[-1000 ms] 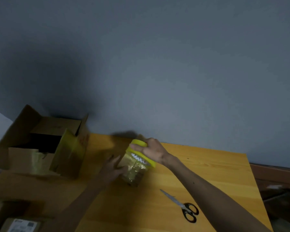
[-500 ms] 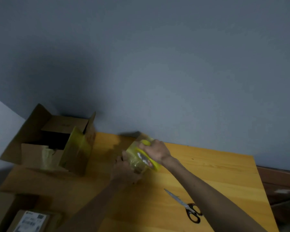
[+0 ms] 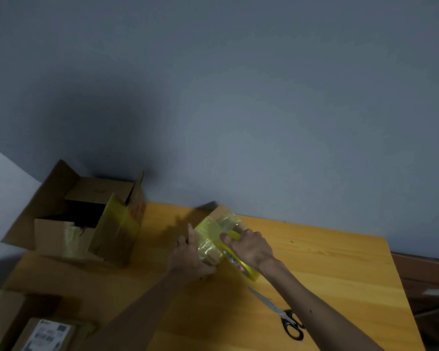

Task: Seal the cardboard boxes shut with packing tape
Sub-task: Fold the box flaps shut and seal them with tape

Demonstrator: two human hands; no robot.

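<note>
A small cardboard box [image 3: 217, 230], wrapped in shiny yellowish tape, sits near the middle of the wooden table [image 3: 327, 269]. My left hand [image 3: 188, 259] holds its near-left side, thumb along the left edge. My right hand [image 3: 251, 247] grips a yellow tape dispenser [image 3: 241, 263] pressed against the box's right side, its yellow edge sticking out below my wrist. A large open cardboard box [image 3: 86, 219] with raised flaps and yellow tape on one flap stands at the far left.
Black-handled scissors [image 3: 281, 315] lie on the table to the right of my right forearm. More cardboard boxes, one with a white label [image 3: 46, 335], sit at the near-left corner. A grey wall rises right behind the table.
My right hand has drawn the dispenser down the small box's right side toward me. My left hand has shifted round the box's near-left side, and the box has turned slightly.
</note>
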